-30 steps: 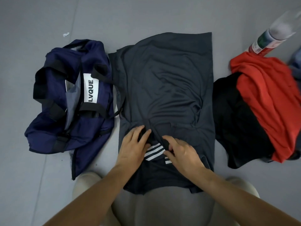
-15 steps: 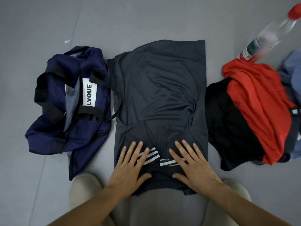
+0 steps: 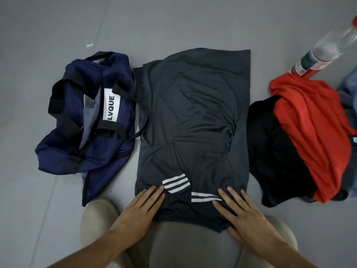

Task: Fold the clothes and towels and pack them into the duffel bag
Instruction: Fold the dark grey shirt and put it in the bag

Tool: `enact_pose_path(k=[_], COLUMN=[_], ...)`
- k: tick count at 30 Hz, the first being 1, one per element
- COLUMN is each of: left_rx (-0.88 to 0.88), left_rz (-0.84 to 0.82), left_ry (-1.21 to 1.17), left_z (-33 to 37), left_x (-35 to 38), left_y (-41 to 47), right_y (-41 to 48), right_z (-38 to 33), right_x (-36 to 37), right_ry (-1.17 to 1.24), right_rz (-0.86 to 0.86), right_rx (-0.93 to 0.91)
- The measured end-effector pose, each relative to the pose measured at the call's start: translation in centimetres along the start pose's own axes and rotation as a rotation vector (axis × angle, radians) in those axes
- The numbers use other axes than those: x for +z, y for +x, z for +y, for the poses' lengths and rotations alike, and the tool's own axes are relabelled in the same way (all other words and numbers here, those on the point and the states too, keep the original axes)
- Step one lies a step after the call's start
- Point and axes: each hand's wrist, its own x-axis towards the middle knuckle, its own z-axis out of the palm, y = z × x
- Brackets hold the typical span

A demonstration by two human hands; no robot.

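Shirt (image 3: pixel 193 117) spread on the floor (image 3: pixel 173 20) between the open duffel bag (image 3: pixel 88 120) at left and the pile of clothes (image 3: pixel 309 136) at right, probably to keep both within reach. Left hand (image 3: pixel 141 207) and right hand (image 3: pixel 245 215) lie flat, fingers straight, grasping nothing. They press the near end, apparently to hold the folded-in sleeves down. The fabric is dark grey, smooth and lightly creased, with white sleeve stripes nearly meeting near centre.
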Motion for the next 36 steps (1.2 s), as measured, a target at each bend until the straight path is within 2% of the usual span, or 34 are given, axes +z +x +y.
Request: enact_pose_path(k=[4,8,12,14,17,19,23,26,28,30,31,32,33,34,36], left_rx=[-0.081,-0.114,-0.138,-0.14,-0.199,-0.275,-0.392,-0.459,-0.498,-0.418,-0.327,-0.227,-0.145,-0.105,-0.13], left_rz=[0.029,-0.026,0.001,-0.005,-0.086,-0.167,-0.014,0.085,0.189,0.371,0.463,0.519,0.512,0.433,0.233], left_ry=[-0.041,-0.14,-0.301,-0.37,-0.504,-0.595,-0.703,-0.63,-0.464,-0.271,-0.219,-0.186,-0.153,-0.127,-0.082], left_z=[0.3,0.0,-0.4,-0.7,-1.7,-3.3,-7.3,-9.8,-10.3,-9.4,-8.4,-7.3,-6.4,-5.6,-5.1], left_x=[-0.9,-0.8,-1.8,-2.8,-5.4,-7.8,-11.6,-12.7,-12.7,-12.2,-11.7,-10.9,-9.6,-8.1,-4.9], left_y=[-0.1,0.7,1.4,1.6,2.9,4.5,9.1,13.0,14.8,15.8,16.0,16.2,16.1,15.8,14.5], right_y=[-0.3,-0.2,-0.5,-0.5,0.6,2.1,7.2,10.9,12.0,12.3,12.4,12.4,12.4,12.3,11.7], right_z=[0.1,0.0,0.3,0.2,0.2,0.5,3.2,5.8,6.9,6.8,6.4,6.0,5.7,5.6,6.1], right_x=[0.3,1.0,1.0,0.0,-2.8,-4.8,-8.2,-9.9,-10.0,-9.0,-8.1,-7.0,-5.9,-4.9,-3.4], right_ry=[0.004,0.012,0.158,0.324,0.568,0.694,0.78,0.659,0.433,0.186,0.103,0.052,0.017,-0.001,-0.023], right_rz=[0.072,0.114,0.325,0.313,0.155,0.093,0.262,0.274,0.362,0.487,0.489,0.422,0.315,0.198,0.057], right_rx=[0.008,0.024,0.023,0.117,0.358,0.458,0.562,0.659,0.643,0.441,0.31,0.206,0.16,0.168,0.242])
